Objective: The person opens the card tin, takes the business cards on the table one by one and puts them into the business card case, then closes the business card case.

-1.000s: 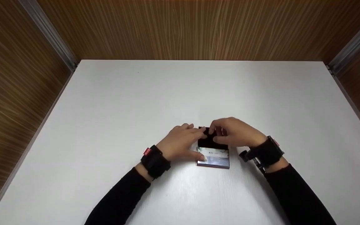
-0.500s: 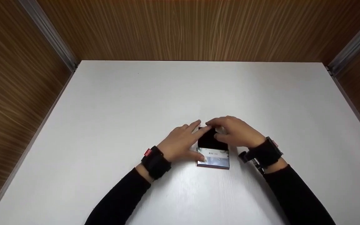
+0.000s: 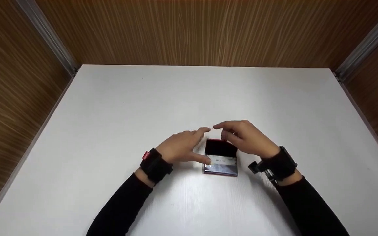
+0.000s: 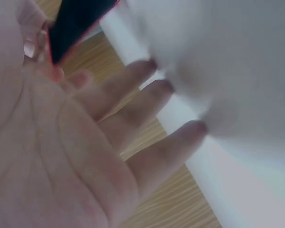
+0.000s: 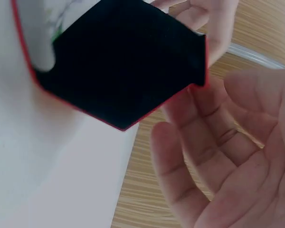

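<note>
1. Small red-edged case [image 3: 220,157], lid raised, at lower centre of the frame on the white table [image 3: 110,114]
2. Left hand [image 3: 179,149]: fingers loose; thumb on the case's left edge
3. Right hand [image 3: 246,137]: relaxed, gripping nothing
4. Best steadied at the base, lid eased gently

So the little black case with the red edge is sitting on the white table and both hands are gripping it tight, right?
Not quite. The black case with the red edge does sit on the white table, but neither hand grips it. In the head view the left hand and right hand are open, with only the left thumb at its side.
</note>
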`<state>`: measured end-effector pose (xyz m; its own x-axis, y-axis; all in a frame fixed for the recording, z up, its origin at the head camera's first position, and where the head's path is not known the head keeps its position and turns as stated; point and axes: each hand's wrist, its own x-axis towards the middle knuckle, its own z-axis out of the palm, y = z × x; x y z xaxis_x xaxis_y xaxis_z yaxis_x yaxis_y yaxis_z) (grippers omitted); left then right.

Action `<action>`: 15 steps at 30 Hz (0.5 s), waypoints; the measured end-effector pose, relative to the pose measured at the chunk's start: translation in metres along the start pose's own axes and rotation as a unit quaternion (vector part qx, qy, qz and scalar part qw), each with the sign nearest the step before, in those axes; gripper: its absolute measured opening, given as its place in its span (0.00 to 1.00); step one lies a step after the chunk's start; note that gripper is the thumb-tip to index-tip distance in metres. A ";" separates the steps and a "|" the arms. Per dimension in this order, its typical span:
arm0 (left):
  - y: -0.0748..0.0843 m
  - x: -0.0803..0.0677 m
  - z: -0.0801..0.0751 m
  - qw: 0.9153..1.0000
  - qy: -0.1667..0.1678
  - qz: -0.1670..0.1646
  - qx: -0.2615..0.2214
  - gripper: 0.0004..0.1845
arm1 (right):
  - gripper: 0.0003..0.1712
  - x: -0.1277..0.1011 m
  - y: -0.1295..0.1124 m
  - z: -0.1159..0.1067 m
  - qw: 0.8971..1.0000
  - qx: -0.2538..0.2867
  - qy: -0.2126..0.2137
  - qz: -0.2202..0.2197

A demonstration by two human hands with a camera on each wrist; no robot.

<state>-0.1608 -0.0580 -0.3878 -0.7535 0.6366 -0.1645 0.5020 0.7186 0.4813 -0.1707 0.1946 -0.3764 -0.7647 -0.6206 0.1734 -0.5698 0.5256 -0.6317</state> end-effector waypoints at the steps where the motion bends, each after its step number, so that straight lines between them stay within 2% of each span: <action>1: 0.000 0.000 -0.003 1.000 -0.006 -0.001 -0.004 0.52 | 0.18 -0.001 -0.002 -0.001 1.000 0.007 -0.006 0.000; 4: -0.001 0.000 -0.010 1.000 -0.017 -0.006 -0.011 0.46 | 0.17 -0.005 -0.007 -0.002 0.997 0.014 -0.071 0.007; 7: -0.002 0.001 -0.013 1.000 -0.017 -0.009 -0.008 0.43 | 0.16 -0.008 -0.009 0.001 0.990 0.002 -0.142 0.014; 9: -0.002 0.002 -0.013 1.000 -0.017 -0.011 -0.005 0.42 | 0.16 -0.009 -0.008 0.005 0.985 -0.011 -0.169 0.019; 15: 0.000 0.003 -0.014 1.000 -0.013 0.006 0.010 0.41 | 0.14 -0.014 -0.005 0.005 0.990 -0.040 -0.138 0.008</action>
<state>-0.1687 -0.0600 -0.3761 -0.7363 0.6518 -0.1817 0.5193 0.7165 0.4657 -0.1559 0.1975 -0.3793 -0.6685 -0.7415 -0.0565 -0.5891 0.5744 -0.5683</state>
